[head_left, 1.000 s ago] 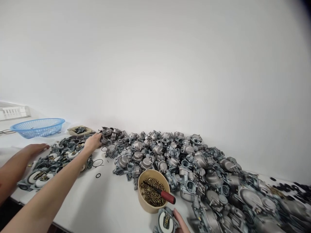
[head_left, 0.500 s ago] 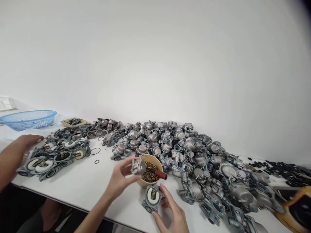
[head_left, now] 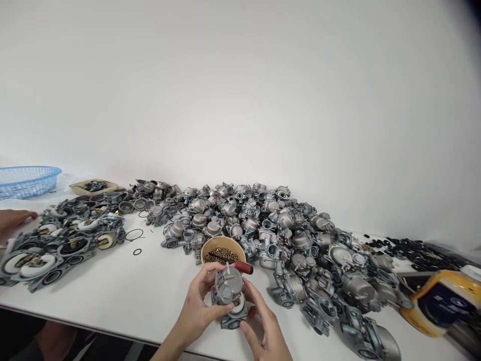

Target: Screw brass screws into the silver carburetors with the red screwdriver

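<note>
1. A left hand point(head_left: 197, 301), its grip closed on a metal cover point(head_left: 230, 282), held it over a carburetor body point(head_left: 230, 322) near the front edge of the worktop point(head_left: 150, 281); half a second earlier, the cover hung to the left.
2. The right hand point(head_left: 266, 321) kept its grip around the body's right side; whether cover and body touched could not be told.
3. The cover now hid much of the white float point(head_left: 238, 305), seen whole before.
4. Just behind, a red-handled screwdriver point(head_left: 244, 267) jutted over the rim of a tub point(head_left: 225, 242), partly blocked by the cover.
5. Carburetors point(head_left: 259, 220) crowded the back edge; a yellow bottle point(head_left: 438, 303) leaned toward the right end.
6. A co-worker's hand point(head_left: 17, 218) showed toward the left end.
</note>
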`<state>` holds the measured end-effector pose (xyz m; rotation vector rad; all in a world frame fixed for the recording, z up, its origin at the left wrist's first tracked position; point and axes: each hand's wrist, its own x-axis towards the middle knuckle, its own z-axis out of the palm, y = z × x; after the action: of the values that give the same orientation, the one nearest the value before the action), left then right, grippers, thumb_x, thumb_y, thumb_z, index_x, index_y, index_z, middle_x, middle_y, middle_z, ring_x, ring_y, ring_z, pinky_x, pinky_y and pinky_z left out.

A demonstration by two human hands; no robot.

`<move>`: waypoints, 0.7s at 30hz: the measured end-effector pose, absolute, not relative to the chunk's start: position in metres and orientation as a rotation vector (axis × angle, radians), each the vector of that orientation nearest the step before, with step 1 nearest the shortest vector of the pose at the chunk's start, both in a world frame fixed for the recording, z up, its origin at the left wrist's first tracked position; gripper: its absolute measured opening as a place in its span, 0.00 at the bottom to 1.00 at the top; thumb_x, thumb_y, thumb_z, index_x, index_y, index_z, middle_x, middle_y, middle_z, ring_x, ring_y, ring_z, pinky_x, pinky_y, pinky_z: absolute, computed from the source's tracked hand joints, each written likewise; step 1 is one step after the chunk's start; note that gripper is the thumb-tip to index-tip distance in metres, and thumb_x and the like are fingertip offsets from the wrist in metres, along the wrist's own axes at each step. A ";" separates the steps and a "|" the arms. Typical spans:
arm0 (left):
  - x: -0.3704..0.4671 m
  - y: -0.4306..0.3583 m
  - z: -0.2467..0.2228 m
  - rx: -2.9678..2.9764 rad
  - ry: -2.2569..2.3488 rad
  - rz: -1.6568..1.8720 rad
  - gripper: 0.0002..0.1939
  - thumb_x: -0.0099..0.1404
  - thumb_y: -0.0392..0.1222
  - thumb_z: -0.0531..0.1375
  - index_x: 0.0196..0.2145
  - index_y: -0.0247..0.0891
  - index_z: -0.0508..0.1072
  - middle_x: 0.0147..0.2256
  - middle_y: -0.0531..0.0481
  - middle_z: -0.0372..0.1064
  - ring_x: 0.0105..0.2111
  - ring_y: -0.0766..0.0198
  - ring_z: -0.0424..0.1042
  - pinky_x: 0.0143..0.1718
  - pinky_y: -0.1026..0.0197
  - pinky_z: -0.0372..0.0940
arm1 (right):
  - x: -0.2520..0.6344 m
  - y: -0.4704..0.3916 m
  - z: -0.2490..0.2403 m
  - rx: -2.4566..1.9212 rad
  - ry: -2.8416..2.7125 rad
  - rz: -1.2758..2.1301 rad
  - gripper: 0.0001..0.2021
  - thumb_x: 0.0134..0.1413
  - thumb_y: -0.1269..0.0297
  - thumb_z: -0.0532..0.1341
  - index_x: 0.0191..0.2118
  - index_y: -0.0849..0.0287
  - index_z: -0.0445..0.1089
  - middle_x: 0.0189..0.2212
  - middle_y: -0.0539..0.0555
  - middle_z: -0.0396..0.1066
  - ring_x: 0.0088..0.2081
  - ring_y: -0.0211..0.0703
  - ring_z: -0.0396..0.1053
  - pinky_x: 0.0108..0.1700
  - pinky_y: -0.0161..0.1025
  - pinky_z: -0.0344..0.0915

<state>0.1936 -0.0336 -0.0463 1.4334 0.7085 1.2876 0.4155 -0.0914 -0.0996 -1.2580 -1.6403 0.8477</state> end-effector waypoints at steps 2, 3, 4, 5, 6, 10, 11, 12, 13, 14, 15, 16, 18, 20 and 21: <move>0.195 -0.034 -0.049 1.435 0.718 1.281 0.35 0.57 0.57 0.80 0.54 0.44 0.71 0.50 0.41 0.84 0.49 0.46 0.83 0.49 0.56 0.76 | 0.416 -0.092 -0.098 -1.283 -1.641 0.851 0.35 0.74 0.43 0.59 0.79 0.43 0.57 0.74 0.59 0.65 0.72 0.62 0.66 0.68 0.50 0.71; 0.195 -0.035 -0.050 1.437 0.728 1.277 0.34 0.57 0.56 0.80 0.54 0.45 0.71 0.50 0.41 0.83 0.49 0.46 0.83 0.49 0.56 0.76 | 0.415 -0.094 -0.096 -1.299 -1.634 0.857 0.34 0.74 0.43 0.59 0.79 0.42 0.58 0.74 0.59 0.66 0.72 0.62 0.67 0.68 0.50 0.71; 0.195 -0.035 -0.051 1.440 0.740 1.274 0.34 0.57 0.55 0.80 0.54 0.45 0.71 0.51 0.41 0.83 0.50 0.46 0.82 0.50 0.56 0.76 | 0.414 -0.095 -0.092 -1.312 -1.624 0.866 0.33 0.74 0.43 0.59 0.79 0.42 0.58 0.74 0.58 0.66 0.72 0.61 0.66 0.68 0.50 0.71; 0.196 -0.035 -0.052 1.444 0.752 1.268 0.34 0.56 0.54 0.81 0.53 0.45 0.72 0.51 0.41 0.83 0.50 0.46 0.82 0.50 0.55 0.75 | 0.413 -0.097 -0.088 -1.307 -1.622 0.885 0.33 0.74 0.44 0.59 0.78 0.41 0.59 0.74 0.58 0.65 0.73 0.60 0.65 0.70 0.51 0.69; 0.196 -0.036 -0.053 1.450 0.762 1.262 0.33 0.56 0.52 0.81 0.53 0.44 0.72 0.51 0.41 0.83 0.50 0.46 0.82 0.51 0.55 0.75 | 0.412 -0.098 -0.083 -1.299 -1.614 0.923 0.32 0.76 0.45 0.58 0.79 0.42 0.58 0.75 0.58 0.64 0.73 0.59 0.64 0.70 0.51 0.68; 0.199 -0.041 -0.055 1.491 0.773 1.229 0.31 0.55 0.45 0.81 0.52 0.44 0.73 0.55 0.39 0.81 0.55 0.43 0.80 0.55 0.53 0.74 | 0.408 -0.101 -0.065 -1.206 -1.583 0.958 0.30 0.75 0.48 0.60 0.76 0.48 0.62 0.72 0.64 0.65 0.71 0.60 0.68 0.71 0.52 0.68; 0.199 -0.041 -0.055 1.505 0.770 1.224 0.30 0.55 0.43 0.80 0.51 0.44 0.74 0.56 0.39 0.80 0.56 0.42 0.80 0.56 0.52 0.74 | 0.408 -0.101 -0.063 -1.195 -1.579 0.962 0.31 0.74 0.49 0.61 0.76 0.49 0.62 0.72 0.64 0.66 0.70 0.60 0.68 0.71 0.52 0.67; 0.200 -0.042 -0.055 1.520 0.765 1.223 0.29 0.55 0.41 0.79 0.51 0.44 0.74 0.57 0.39 0.79 0.57 0.42 0.79 0.57 0.52 0.74 | 0.408 -0.102 -0.061 -1.183 -1.577 0.975 0.31 0.74 0.49 0.62 0.76 0.48 0.62 0.72 0.64 0.65 0.70 0.60 0.68 0.71 0.53 0.67; 0.200 -0.043 -0.055 1.536 0.763 1.226 0.28 0.55 0.39 0.79 0.51 0.44 0.75 0.57 0.39 0.78 0.58 0.42 0.78 0.58 0.51 0.74 | 0.408 -0.103 -0.059 -1.168 -1.572 0.992 0.32 0.73 0.49 0.62 0.76 0.48 0.61 0.72 0.64 0.65 0.71 0.60 0.67 0.71 0.53 0.67; 0.200 -0.043 -0.055 1.552 0.764 1.232 0.28 0.55 0.37 0.78 0.51 0.45 0.75 0.57 0.40 0.77 0.59 0.42 0.78 0.59 0.50 0.73 | 0.408 -0.103 -0.058 -1.156 -1.562 1.008 0.32 0.73 0.49 0.62 0.77 0.48 0.60 0.72 0.64 0.65 0.71 0.60 0.67 0.71 0.53 0.67; 0.200 -0.043 -0.055 1.565 0.768 1.239 0.28 0.55 0.36 0.77 0.51 0.45 0.76 0.57 0.40 0.77 0.59 0.41 0.77 0.60 0.50 0.73 | 0.408 -0.104 -0.058 -1.149 -1.546 1.019 0.33 0.73 0.49 0.63 0.77 0.47 0.59 0.72 0.64 0.65 0.71 0.61 0.67 0.70 0.52 0.68; 0.200 -0.043 -0.056 1.580 0.774 1.246 0.28 0.55 0.35 0.77 0.51 0.46 0.77 0.57 0.41 0.77 0.60 0.41 0.77 0.61 0.49 0.73 | 0.408 -0.104 -0.059 -1.149 -1.527 1.019 0.33 0.72 0.49 0.63 0.77 0.47 0.60 0.72 0.64 0.66 0.71 0.61 0.68 0.69 0.52 0.69; 0.200 -0.043 -0.056 1.614 0.788 1.250 0.27 0.55 0.34 0.77 0.51 0.48 0.78 0.57 0.42 0.77 0.60 0.40 0.76 0.61 0.48 0.73 | 0.408 -0.103 -0.061 -1.158 -1.505 0.998 0.36 0.69 0.47 0.66 0.77 0.48 0.61 0.72 0.65 0.66 0.70 0.63 0.69 0.68 0.52 0.71; 0.200 -0.042 -0.058 1.646 0.797 1.245 0.26 0.55 0.34 0.77 0.50 0.49 0.78 0.57 0.42 0.77 0.60 0.40 0.77 0.61 0.47 0.73 | 0.406 -0.099 -0.064 -1.152 -1.524 0.981 0.38 0.66 0.44 0.68 0.76 0.49 0.61 0.72 0.65 0.66 0.70 0.64 0.69 0.68 0.53 0.70; 0.200 -0.042 -0.059 1.658 0.800 1.239 0.26 0.56 0.35 0.77 0.51 0.49 0.78 0.57 0.42 0.78 0.60 0.40 0.77 0.61 0.47 0.73 | 0.405 -0.097 -0.065 -1.135 -1.544 0.985 0.40 0.65 0.43 0.69 0.76 0.50 0.61 0.72 0.66 0.65 0.70 0.65 0.68 0.69 0.53 0.69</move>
<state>0.1996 -0.0423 -0.0586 1.6580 0.8003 1.2393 0.4055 -0.0971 -0.0646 -1.1353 -1.5441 0.9852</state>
